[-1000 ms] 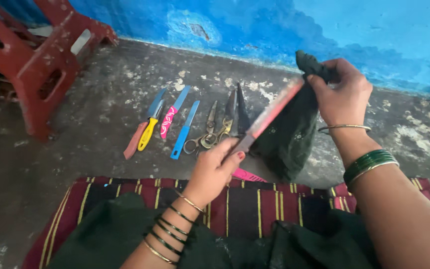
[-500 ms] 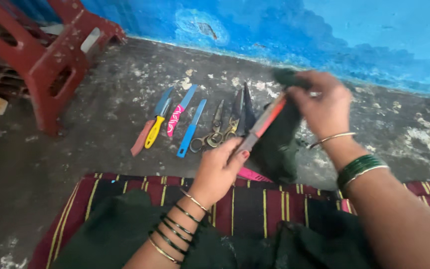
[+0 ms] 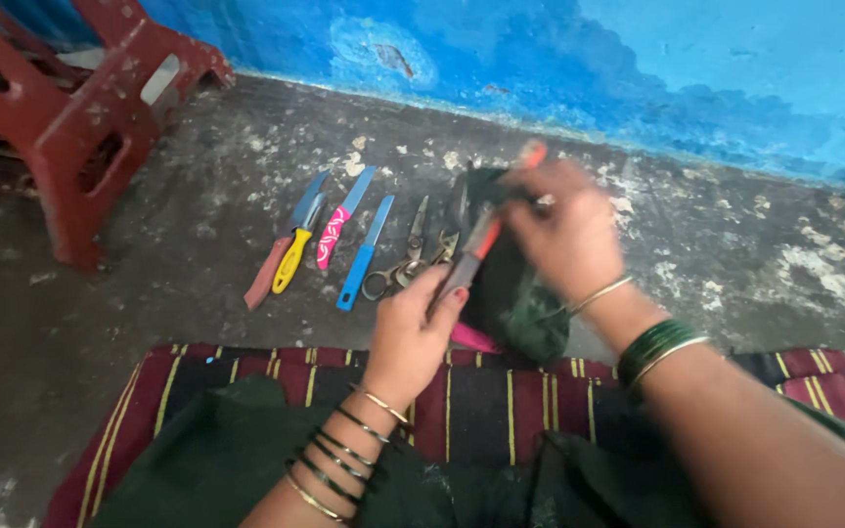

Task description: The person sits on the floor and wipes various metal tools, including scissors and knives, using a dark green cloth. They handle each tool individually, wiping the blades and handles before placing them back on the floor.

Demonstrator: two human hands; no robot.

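I see my left hand (image 3: 411,328) gripping the knife (image 3: 481,240) low; it slants up-right into the dark cloth (image 3: 511,288), apparently pinched by my right hand (image 3: 564,235).

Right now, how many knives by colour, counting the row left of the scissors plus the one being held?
Yellow knife: 1
Pink knife: 1
Blue knife: 1
Reddish-brown knife: 1
Orange knife, left hand, right hand with cloth around it: 1
Total: 5

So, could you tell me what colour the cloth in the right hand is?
Dark green cloth, held by the right hand; head view.
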